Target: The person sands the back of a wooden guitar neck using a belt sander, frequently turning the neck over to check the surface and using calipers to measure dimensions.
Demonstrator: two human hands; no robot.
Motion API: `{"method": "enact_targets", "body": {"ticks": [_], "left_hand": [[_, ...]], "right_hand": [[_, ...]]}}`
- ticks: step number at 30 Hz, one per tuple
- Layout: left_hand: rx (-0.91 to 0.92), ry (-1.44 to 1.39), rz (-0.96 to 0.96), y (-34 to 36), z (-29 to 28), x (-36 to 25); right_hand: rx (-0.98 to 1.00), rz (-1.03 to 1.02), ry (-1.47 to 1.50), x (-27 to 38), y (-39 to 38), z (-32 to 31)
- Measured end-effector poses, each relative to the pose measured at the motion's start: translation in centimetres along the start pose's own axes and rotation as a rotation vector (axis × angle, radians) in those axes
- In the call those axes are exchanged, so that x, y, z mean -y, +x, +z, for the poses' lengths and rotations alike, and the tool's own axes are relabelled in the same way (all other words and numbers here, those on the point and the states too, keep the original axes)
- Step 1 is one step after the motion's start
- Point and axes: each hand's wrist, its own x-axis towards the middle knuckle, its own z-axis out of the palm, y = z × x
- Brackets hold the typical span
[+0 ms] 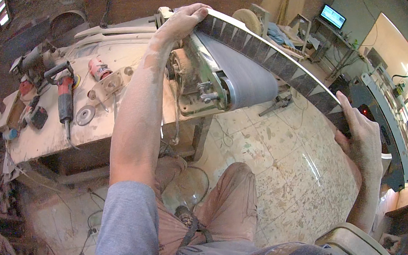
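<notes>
Dusty workshop, long dark strip (278,59) slanting across sander belt (244,76), left hand (182,21) and right hand (359,132) grip closed on its ends.

Dusty bench (51,138) w/ red grinder (65,96)

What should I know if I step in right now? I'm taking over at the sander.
Left hand: grip on the far end of the long patterned strip.
Right hand: grip on its near end.
The strip lies across the belt of the belt sander at the workbench edge.
Done: strip is held at the belt.
Left: how much sanding remains cannot be told.
</notes>
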Motion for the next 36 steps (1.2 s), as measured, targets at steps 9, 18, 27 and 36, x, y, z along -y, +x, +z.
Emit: {"method": "enact_targets", "body": {"ticks": [9,18,27,36], "left_hand": [[-0.014,-0.008,0.049,0.2,-0.1,1.3],[-0.021,-0.061,0.029,0.5,-0.2,1.3],[-0.034,0.013,0.047,0.3,-1.0,1.3],[-0.015,0.024,0.024,0.1,-1.1,0.8]], "right_hand": [[-0.011,-0.025,-0.004,0.1,0.1,-0.1],[-0.039,-0.059,-0.011,-0.8,0.7,0.9],[-0.015,-0.045,0.008,-0.4,1.3,1.0],[0.003,-0.021,0.014,-0.4,1.4,1.0]]}}
